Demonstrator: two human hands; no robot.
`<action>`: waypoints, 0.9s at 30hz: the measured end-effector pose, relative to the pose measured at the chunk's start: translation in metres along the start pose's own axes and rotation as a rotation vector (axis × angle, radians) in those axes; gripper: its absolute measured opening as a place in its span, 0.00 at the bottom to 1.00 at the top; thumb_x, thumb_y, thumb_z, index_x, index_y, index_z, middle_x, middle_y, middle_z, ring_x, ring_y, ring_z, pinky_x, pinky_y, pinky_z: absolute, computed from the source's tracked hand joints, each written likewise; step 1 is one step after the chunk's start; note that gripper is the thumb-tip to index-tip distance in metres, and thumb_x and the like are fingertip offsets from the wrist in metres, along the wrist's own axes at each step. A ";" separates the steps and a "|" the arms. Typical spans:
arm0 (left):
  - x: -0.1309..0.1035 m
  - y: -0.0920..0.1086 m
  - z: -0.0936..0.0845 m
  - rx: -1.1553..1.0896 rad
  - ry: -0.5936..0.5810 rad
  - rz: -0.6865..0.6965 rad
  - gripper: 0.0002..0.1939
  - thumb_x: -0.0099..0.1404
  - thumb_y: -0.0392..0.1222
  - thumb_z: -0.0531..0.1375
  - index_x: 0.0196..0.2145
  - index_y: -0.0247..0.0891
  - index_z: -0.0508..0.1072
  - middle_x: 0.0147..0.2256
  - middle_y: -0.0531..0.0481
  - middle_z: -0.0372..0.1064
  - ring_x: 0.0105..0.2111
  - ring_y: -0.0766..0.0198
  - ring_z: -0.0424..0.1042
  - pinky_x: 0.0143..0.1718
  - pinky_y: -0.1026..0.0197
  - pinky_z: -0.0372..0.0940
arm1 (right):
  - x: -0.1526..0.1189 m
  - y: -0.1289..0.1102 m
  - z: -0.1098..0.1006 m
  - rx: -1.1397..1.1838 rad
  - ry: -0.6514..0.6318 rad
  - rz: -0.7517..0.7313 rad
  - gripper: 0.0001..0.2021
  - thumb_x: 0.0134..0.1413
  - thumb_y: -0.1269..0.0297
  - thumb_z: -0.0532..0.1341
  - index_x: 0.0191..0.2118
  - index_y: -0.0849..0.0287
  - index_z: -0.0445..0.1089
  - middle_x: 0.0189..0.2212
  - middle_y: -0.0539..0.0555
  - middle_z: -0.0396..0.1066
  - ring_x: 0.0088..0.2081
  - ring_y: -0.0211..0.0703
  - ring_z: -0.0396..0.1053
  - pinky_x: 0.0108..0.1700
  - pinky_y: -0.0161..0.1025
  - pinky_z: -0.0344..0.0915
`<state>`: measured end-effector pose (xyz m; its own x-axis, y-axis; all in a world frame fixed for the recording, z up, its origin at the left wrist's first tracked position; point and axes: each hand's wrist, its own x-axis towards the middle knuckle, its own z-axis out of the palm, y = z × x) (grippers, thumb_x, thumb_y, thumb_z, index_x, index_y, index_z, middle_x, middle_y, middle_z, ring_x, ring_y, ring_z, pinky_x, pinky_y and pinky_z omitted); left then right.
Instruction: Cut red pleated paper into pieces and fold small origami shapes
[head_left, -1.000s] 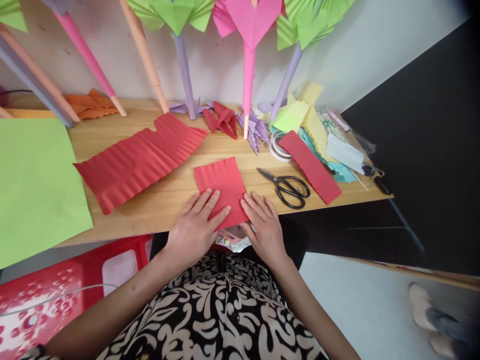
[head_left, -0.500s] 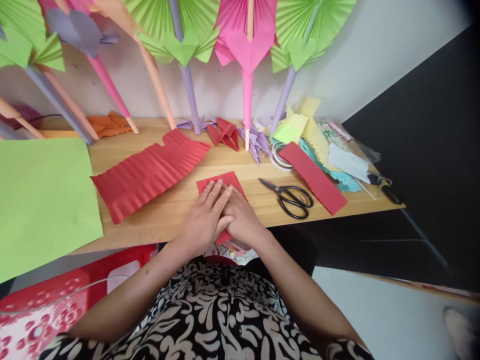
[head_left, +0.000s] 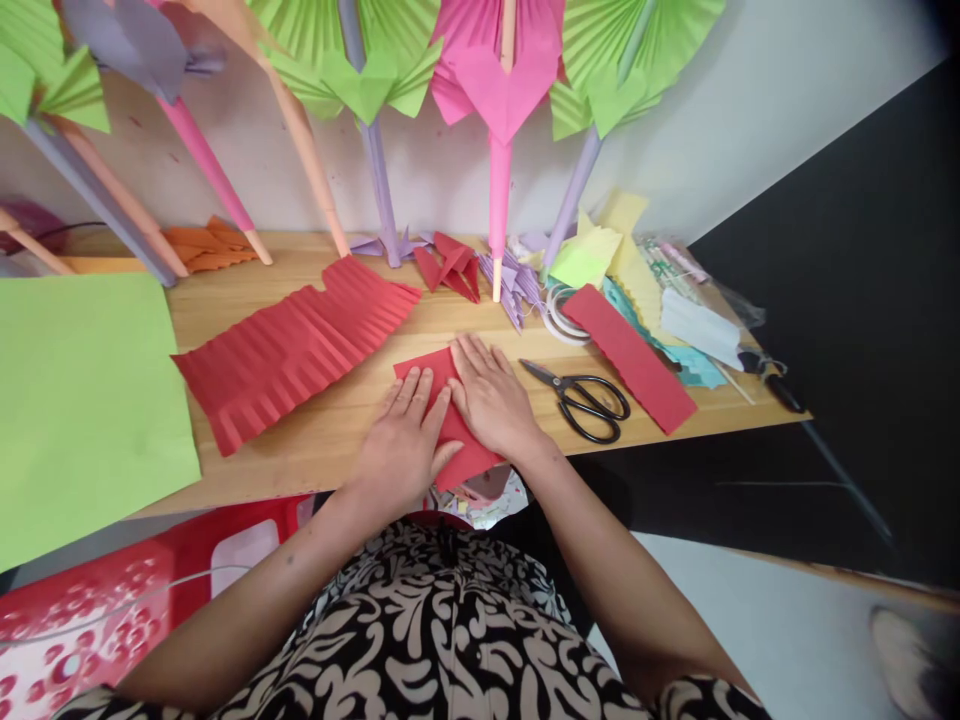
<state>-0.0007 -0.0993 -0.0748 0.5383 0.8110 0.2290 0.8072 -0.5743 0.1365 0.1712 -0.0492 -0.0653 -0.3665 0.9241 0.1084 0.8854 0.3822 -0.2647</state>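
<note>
A small red paper (head_left: 456,432) lies at the front edge of the wooden table, partly under both hands. My left hand (head_left: 405,430) rests flat on its left part, fingers stretched out. Flat over the paper's right side lies my right hand (head_left: 493,400), its fingers extended. To the right are black-handled scissors (head_left: 581,400) and a red paper strip (head_left: 630,358). A pleated red paper (head_left: 296,350) spreads out to the left of the hands.
Green paper (head_left: 90,400) covers the table's left end. Paper fans on rolled sticks, such as a pink one (head_left: 501,100), lean against the wall. Behind the scissors sit tape rolls (head_left: 564,318) and yellow paper pieces (head_left: 589,255). A red stool (head_left: 187,560) is below left.
My right hand has moved right, out from under my left hand, and now lies apart from it on the paper. More of the red paper shows between the hands.
</note>
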 end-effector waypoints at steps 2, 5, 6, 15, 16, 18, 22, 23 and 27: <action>0.000 0.000 0.000 -0.007 -0.002 -0.007 0.31 0.73 0.52 0.55 0.63 0.24 0.66 0.66 0.21 0.53 0.68 0.35 0.53 0.66 0.36 0.55 | 0.002 0.004 0.000 -0.003 0.045 0.056 0.27 0.70 0.65 0.47 0.69 0.73 0.57 0.69 0.67 0.55 0.71 0.54 0.51 0.71 0.56 0.48; 0.000 0.000 -0.001 -0.014 -0.001 -0.017 0.31 0.72 0.51 0.55 0.63 0.25 0.66 0.67 0.23 0.54 0.68 0.36 0.53 0.66 0.36 0.55 | -0.004 0.007 -0.002 -0.016 0.112 0.098 0.25 0.69 0.70 0.46 0.67 0.72 0.61 0.67 0.69 0.59 0.70 0.56 0.54 0.70 0.60 0.51; 0.000 0.000 -0.001 -0.017 -0.003 -0.020 0.30 0.72 0.51 0.56 0.63 0.25 0.66 0.67 0.23 0.54 0.68 0.37 0.54 0.66 0.36 0.54 | -0.009 0.007 -0.002 -0.020 0.130 0.093 0.25 0.68 0.72 0.46 0.67 0.71 0.61 0.68 0.68 0.59 0.70 0.56 0.54 0.70 0.61 0.51; 0.001 0.001 -0.005 -0.018 -0.003 -0.036 0.26 0.72 0.45 0.55 0.62 0.24 0.68 0.66 0.24 0.56 0.68 0.39 0.55 0.67 0.38 0.54 | -0.091 -0.001 -0.005 0.111 0.158 -0.023 0.19 0.69 0.66 0.53 0.60 0.63 0.70 0.62 0.60 0.70 0.66 0.51 0.62 0.69 0.56 0.56; 0.001 0.002 -0.005 -0.011 0.006 -0.032 0.26 0.72 0.45 0.55 0.61 0.25 0.69 0.66 0.24 0.57 0.68 0.39 0.56 0.66 0.38 0.55 | -0.097 -0.002 -0.005 0.118 0.156 -0.029 0.20 0.68 0.61 0.56 0.60 0.63 0.70 0.61 0.60 0.70 0.66 0.52 0.62 0.69 0.57 0.56; 0.001 0.001 -0.004 -0.005 0.024 -0.025 0.26 0.72 0.45 0.55 0.61 0.26 0.69 0.65 0.24 0.58 0.67 0.39 0.58 0.65 0.38 0.57 | -0.106 -0.002 -0.005 0.112 0.140 -0.054 0.25 0.63 0.54 0.63 0.61 0.62 0.69 0.62 0.61 0.70 0.66 0.55 0.61 0.69 0.60 0.55; -0.001 0.001 -0.003 -0.015 0.068 -0.025 0.24 0.71 0.45 0.57 0.59 0.27 0.71 0.64 0.24 0.60 0.66 0.39 0.60 0.64 0.38 0.59 | -0.111 -0.002 0.002 0.061 0.180 -0.078 0.25 0.60 0.60 0.65 0.61 0.59 0.68 0.61 0.60 0.70 0.66 0.56 0.61 0.68 0.60 0.55; -0.001 0.001 -0.004 -0.018 0.081 -0.023 0.24 0.72 0.45 0.57 0.59 0.27 0.72 0.63 0.25 0.61 0.65 0.40 0.61 0.64 0.38 0.59 | -0.111 -0.001 0.005 0.049 0.215 -0.080 0.23 0.61 0.62 0.64 0.61 0.59 0.68 0.60 0.60 0.70 0.66 0.55 0.62 0.68 0.59 0.55; -0.006 -0.001 -0.009 -0.108 0.104 0.029 0.20 0.74 0.46 0.54 0.55 0.32 0.76 0.61 0.33 0.68 0.62 0.45 0.66 0.63 0.41 0.61 | -0.111 0.001 0.020 0.026 0.367 -0.101 0.19 0.63 0.64 0.62 0.58 0.58 0.70 0.56 0.59 0.73 0.62 0.55 0.65 0.63 0.56 0.60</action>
<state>-0.0063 -0.1044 -0.0675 0.5289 0.7810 0.3323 0.7575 -0.6109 0.2301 0.2075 -0.1515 -0.0966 -0.3210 0.8223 0.4699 0.8405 0.4759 -0.2588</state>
